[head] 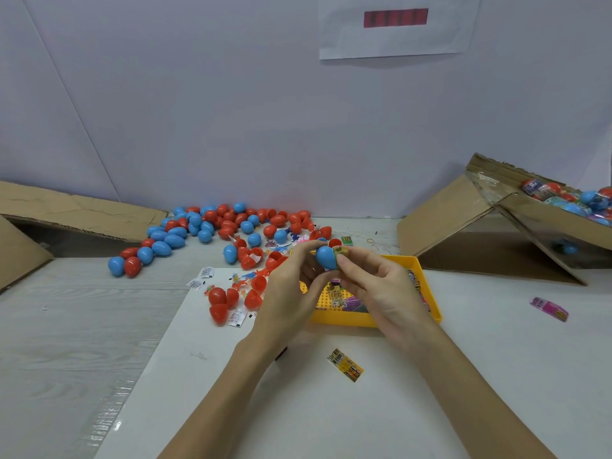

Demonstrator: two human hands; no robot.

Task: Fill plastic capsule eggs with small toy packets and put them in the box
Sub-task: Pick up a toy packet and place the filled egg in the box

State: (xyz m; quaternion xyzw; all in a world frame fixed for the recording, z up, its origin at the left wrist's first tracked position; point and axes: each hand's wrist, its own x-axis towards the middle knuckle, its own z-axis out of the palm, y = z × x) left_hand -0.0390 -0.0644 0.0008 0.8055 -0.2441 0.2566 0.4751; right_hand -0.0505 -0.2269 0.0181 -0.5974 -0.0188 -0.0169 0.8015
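1. The left hand [291, 286] curls its fingers round a blue capsule half [326, 257], held up above the far edge of the yellow tray [427, 286]; its grip is closed on the shell.
2. The right hand [374, 286] pinches a small yellow-green toy packet [341, 250] between thumb and forefinger, right at the open mouth of the blue half; the packet touches the shell's rim and sticks out to the right.
3. The yellow tray lies on the white surface [463, 376] under both hands, with more packets in it.
4. A yellow packet [345, 365] lies on the surface nearer than the tray, and a pink packet [549, 309] lies well to the right.
5. A scatter of red and blue capsule halves [212, 230] spreads over the far left of the surface, with a few red halves [222, 301] just left of the left hand.
6. The tilted cardboard box [463, 220] stands at far right, with filled eggs [573, 200] in its upper part.
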